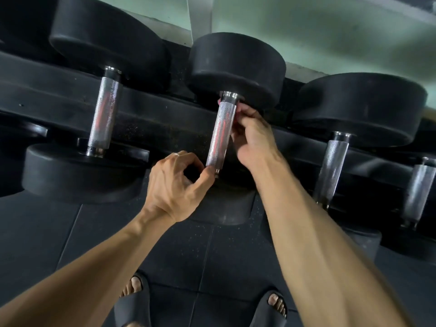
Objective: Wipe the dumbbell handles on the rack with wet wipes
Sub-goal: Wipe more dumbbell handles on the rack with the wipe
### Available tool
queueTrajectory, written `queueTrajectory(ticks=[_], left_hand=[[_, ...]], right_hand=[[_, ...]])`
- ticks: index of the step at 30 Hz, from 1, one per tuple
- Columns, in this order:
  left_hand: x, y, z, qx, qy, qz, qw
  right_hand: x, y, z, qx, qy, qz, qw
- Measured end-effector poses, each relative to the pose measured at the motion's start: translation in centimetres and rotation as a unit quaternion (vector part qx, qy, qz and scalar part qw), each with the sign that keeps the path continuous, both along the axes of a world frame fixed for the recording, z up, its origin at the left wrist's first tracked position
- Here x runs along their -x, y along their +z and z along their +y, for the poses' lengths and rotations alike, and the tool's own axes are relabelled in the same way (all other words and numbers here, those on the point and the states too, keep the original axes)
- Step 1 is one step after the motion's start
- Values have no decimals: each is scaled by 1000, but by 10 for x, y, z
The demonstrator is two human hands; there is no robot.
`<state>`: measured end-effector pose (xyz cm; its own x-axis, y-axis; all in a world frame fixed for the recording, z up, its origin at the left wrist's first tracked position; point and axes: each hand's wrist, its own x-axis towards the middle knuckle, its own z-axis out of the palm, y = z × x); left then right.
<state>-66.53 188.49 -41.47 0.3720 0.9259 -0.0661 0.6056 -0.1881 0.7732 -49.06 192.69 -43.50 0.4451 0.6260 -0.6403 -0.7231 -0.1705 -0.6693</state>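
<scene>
The middle dumbbell's knurled steel handle [220, 135] runs between a black rubber head [237, 67] at the far end and a lower head hidden under my arms. My right hand [252, 138] grips the handle's far end, with the fingers curled behind it and the fingertips showing just under the collar. My left hand [174, 185] is at the near end, its fingers curled and its thumb tip pressed against the handle's lower collar. No wet wipe is visible in either hand.
More dumbbells sit on the black rack rail [153, 109]: one handle to the left [105, 114], two to the right [331, 166] [418, 192]. Below is dark rubber floor matting [212, 256], with my feet in black sandals [134, 293] [273, 305].
</scene>
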Motion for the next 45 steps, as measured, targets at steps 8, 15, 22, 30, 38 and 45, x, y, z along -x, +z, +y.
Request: queueTrajectory(ticks=[8,15,22,30,38,45], left_hand=[[-1,-1,0,6,0,2,1000],[0,0,-1,7,5,-2,1000],[1,-2,1,6,1,-4,1000],[0,-1,1,8,1,-4,1000],[-2,1,-1,13,1,0,1000],[-1,0,-1,7,2,11,1000]], right_hand=[[-10,-8,-10,-16,47,29,998],[-5,-7,-41,-1,231,30,972],[-5,6,-33,41,192,102,975],[-23,8,-29,63,223,96,968],[-24,6,-32,81,284,114,949],[-14,5,-27,115,301,102,941]])
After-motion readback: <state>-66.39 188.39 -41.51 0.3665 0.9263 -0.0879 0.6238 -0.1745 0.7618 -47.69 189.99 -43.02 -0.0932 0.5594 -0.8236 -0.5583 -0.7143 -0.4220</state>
